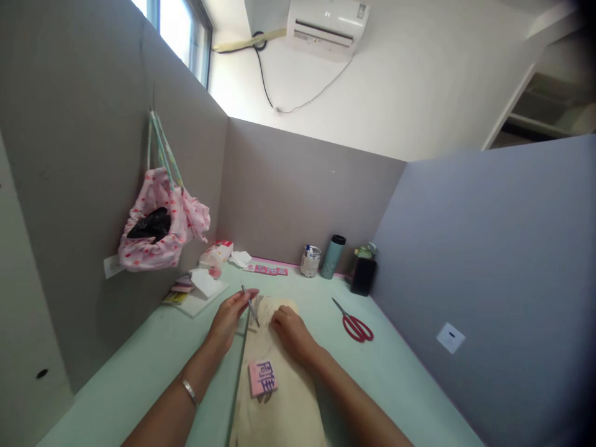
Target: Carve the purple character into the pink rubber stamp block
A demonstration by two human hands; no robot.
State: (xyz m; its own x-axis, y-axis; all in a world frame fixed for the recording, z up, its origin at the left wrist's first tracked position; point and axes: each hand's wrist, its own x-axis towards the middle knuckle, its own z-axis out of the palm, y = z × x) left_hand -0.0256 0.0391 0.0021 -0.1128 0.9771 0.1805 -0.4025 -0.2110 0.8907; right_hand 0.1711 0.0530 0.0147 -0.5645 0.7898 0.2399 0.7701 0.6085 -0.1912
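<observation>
My left hand [233, 315] pinches a slim grey pen-like tool [250, 304], possibly a craft knife, near its upper end. The tool slants down, its lower end over the far left part of a long pale wooden board [284, 403]. My right hand [292, 329] rests at the far part of the board with fingers curled in; whatever is in them, if anything, is hidden. A pink square block [262, 378] with purple written characters lies nearer to me on the board. Red-handled scissors [354, 324] lie on the table to the right of my right hand.
Along the back of the pale green table [186, 347] stand a pen cup [310, 262], a teal tumbler [332, 258] and a black container [363, 277]. Papers [205, 284] lie at left, beneath a hanging pink cloth bag [158, 230]. Grey partitions [307, 192] enclose the table.
</observation>
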